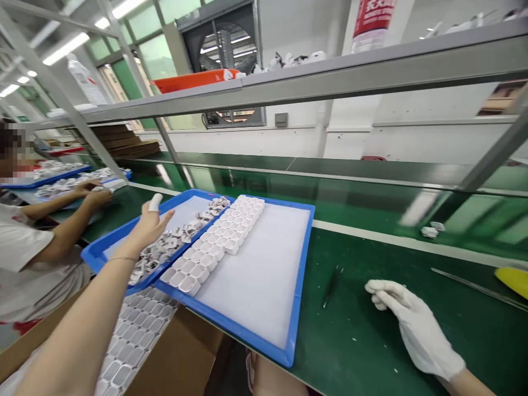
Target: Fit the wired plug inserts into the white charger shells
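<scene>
My left hand [150,223], bare with a white cover on one finger, is raised over a blue tray [97,256] of small white and metallic parts [165,247]. Its visible fingers are apart and nothing shows in them. Beside it, a second blue tray [303,264] holds rows of white rounded cases [214,236] along its left side. To the right of that tray, my right hand [416,324], in a white glove, is over the green table with its fingers curled together; whether they hold anything is hidden. Dark tweezers [333,286] lie between the tray and my right hand.
A cardboard box [185,352] with more white cases stands below the trays. A person [37,242] works at the left near other blue trays. At the right lie a thin metal tool [474,286] and a yellow object [511,280]. A shelf [289,85] spans above.
</scene>
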Available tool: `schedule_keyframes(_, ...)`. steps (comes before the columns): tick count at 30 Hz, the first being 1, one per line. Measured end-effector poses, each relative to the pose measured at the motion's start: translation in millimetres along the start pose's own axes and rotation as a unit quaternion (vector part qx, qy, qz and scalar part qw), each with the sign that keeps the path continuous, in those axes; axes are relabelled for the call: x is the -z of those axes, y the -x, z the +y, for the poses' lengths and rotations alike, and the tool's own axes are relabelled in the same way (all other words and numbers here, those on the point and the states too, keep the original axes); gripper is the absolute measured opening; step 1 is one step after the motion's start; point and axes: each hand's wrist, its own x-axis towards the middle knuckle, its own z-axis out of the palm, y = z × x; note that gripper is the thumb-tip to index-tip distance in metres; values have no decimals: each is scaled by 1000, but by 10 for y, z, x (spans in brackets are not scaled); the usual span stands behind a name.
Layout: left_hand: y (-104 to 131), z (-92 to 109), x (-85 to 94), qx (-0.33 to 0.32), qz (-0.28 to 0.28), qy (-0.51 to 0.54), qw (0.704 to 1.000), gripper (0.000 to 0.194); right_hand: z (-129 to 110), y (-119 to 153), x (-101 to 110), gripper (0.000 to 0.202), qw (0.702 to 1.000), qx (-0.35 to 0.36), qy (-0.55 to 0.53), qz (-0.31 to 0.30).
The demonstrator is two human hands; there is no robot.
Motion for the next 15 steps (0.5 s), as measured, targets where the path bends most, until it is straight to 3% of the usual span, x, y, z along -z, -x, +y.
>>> schedule_keyframes(3, 207, 421, 67, -93, -1, -10, 996, 60, -2, 11, -39, 35, 999, 23, 25, -2)
schedule_keyframes(5, 442, 731, -33, -196, -40, -68, 977, 48, 30, 50, -67, 31, 993, 69, 94, 8)
schedule_keyframes(7, 696, 1004, -227, -272, -71, -126, 951, 42, 66, 118, -92, 32, 967, 163, 198, -13)
schedule_keyframes(9, 903, 1188, -436, -312, -77, -166, 932, 37, 71, 181, -97, 38, 914, 275, 291, -59)
schedule_keyframes(12, 1024, 1243, -653, -349, -47, -202, 914, 33, -26, 139, -12, 44, 837, 374, 388, -91)
schedule_keyframes(15, 929, 1111, -776, -368, -10, -167, 915, 29, -240, -185, 257, 37, 772, 381, 504, -67)
